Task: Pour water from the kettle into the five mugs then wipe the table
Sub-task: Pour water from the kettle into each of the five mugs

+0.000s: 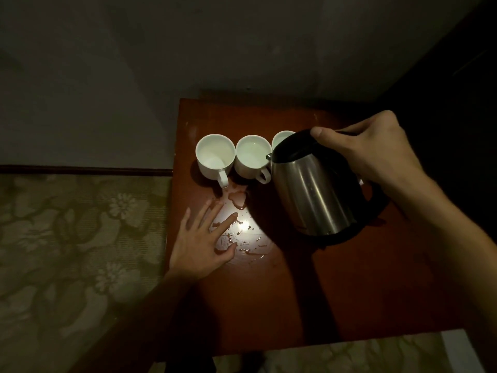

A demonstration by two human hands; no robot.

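A steel kettle [314,189] with a black lid is tilted to the left, its spout over the second white mug [252,154]. My right hand [373,152] grips its handle from above. The first white mug [215,153] stands at the left of the row. A third mug [281,137] shows only as a rim behind the kettle; anything further right is hidden. My left hand [204,238] lies flat on the brown table [269,305], fingers spread, in a patch of spilled water [239,200] in front of the mugs.
The table's left edge runs just beside my left hand. A patterned carpet [67,251] lies below on the left. A grey wall [161,63] stands behind the table. The right side is dark.
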